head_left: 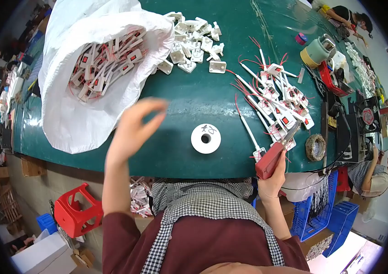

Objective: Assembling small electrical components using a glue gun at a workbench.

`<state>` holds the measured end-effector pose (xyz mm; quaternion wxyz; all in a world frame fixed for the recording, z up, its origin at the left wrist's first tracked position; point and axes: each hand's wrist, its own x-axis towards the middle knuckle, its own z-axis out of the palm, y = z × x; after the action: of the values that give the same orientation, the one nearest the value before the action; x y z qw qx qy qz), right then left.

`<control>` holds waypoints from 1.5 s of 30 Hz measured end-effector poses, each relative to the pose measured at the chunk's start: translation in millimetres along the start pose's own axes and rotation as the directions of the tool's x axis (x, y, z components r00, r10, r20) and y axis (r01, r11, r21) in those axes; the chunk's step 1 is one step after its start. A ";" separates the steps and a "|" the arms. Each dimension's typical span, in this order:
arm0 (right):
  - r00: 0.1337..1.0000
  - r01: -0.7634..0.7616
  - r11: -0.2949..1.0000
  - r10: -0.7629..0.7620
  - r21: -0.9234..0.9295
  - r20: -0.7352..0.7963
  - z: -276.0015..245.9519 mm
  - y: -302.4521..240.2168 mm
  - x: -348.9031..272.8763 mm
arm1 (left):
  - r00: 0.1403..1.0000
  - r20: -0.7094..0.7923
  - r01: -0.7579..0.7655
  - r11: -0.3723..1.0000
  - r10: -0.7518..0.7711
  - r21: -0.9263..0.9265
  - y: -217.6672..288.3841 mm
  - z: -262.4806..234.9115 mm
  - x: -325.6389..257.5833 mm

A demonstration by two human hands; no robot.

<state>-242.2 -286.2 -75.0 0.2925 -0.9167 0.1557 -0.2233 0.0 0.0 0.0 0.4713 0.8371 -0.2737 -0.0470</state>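
Observation:
My left hand [135, 128] hovers over the green table beside the white sack, slightly blurred. Its thumb and fingers are apart with nothing between them. My right hand [274, 177] is closed round a red-handled tool [269, 160] with a narrow grey metal end, whose exact kind I cannot make out. That end points at a pile of white switch units [271, 93] with red rockers, white stems and thin red wires. Between my hands stands a white spool [206, 138] with a dark centre hole. The sack [57, 105] lies with its mouth towards me, holding many similar switch units [107, 64].
Loose white plastic housings [196, 43] are heaped at the far middle. On the right are a round tan ring [315, 147], a green and yellow container [317, 51] and a red tray [331, 80]. A red stool [79, 208] stands lower left. Two other people are at the right.

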 end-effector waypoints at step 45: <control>0.860 0.258 0.626 -0.495 0.736 0.119 -10.0 -61.2 44.0 | 0.924 0.161 -0.382 0.869 0.347 0.314 108.2 52.3 -63.6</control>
<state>-200.2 -261.5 -16.7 0.5823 -0.7718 -0.1865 -0.1748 -116.2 -51.9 47.9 0.3062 0.8354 -0.4538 0.0491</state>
